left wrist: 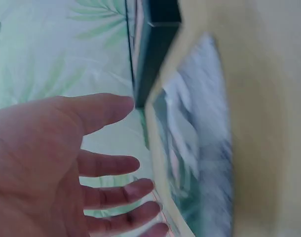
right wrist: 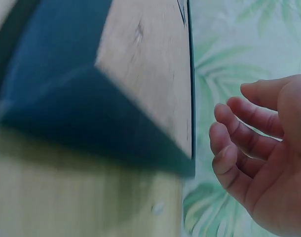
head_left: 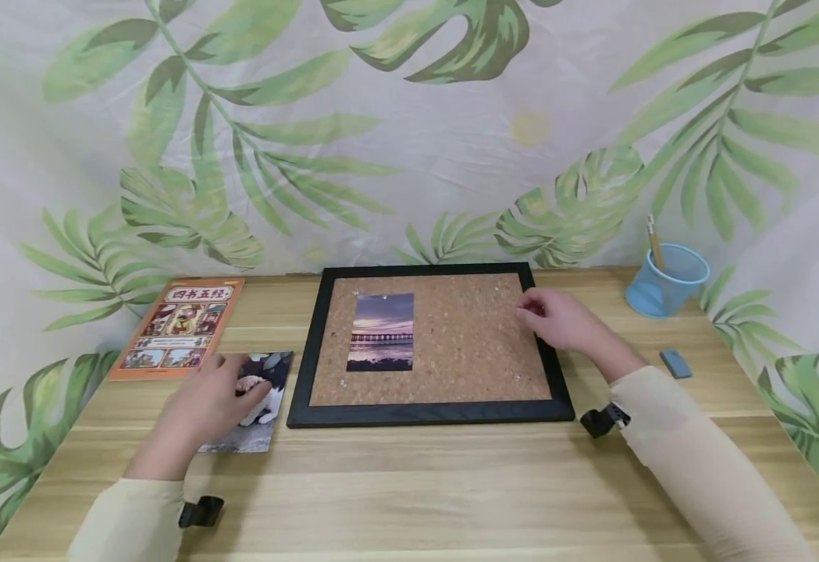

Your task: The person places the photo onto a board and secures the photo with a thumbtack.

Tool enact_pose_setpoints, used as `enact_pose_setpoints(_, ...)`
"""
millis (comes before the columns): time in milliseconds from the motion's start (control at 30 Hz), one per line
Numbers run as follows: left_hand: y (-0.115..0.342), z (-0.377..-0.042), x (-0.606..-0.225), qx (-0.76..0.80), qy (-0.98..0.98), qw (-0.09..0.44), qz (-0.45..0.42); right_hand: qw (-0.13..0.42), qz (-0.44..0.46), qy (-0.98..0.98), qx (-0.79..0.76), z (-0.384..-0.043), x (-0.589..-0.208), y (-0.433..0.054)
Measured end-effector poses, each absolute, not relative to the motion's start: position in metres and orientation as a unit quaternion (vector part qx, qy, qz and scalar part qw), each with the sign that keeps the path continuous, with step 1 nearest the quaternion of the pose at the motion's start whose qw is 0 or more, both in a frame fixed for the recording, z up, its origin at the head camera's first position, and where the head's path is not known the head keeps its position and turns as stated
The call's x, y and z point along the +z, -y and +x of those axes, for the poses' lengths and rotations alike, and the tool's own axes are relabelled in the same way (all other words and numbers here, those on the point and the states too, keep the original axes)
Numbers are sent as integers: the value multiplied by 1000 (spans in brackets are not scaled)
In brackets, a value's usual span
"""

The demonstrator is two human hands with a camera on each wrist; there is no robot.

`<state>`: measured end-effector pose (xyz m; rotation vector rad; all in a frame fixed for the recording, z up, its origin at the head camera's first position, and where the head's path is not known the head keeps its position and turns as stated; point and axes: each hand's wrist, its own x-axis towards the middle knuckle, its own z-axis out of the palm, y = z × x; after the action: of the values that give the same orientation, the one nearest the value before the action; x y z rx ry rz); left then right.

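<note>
The left hand [head_left: 215,394] hides much of a rectangular dark-and-grey paper photo [head_left: 261,414] lying on the pale wood-grain desk [head_left: 409,488], just left of a black-framed rectangular cork board [head_left: 475,351]. The photo, blurred in the left wrist view, points its long axis away from the person; the board, cropped in the right wrist view, runs left to right. The left fingers spread nearly straight, holding nothing; the right hand [head_left: 557,318], over the board's right edge, curls loosely around nothing visible.

Orange book [head_left: 179,329], titled 四书五经, top panel (smaller print illegible)
</note>
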<state>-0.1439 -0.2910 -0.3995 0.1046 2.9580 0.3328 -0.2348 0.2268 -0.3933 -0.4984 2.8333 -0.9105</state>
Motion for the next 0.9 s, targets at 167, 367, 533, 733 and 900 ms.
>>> enact_pose_setpoints(167,307,-139,-408,83,-989,123,-1,48,-119,-945,-301,-224,-399,-256)
enact_pose_setpoints(367,313,-139,-413,102,-987,122,-14,37,-84,-954,-286,-219,-410,-282)
enact_pose_setpoints(533,316,-140,-416,133,-985,108,-14,48,-71,-957,-276,-218,-419,-293)
enact_pose_setpoints(733,325,-142,-423,163,-982,91,2,62,-70,-958,-270,-220,-425,-299)
enact_pose_setpoints(900,332,-141,-429,204,-977,61,19,55,-82,-956,-275,-222,-432,-301)
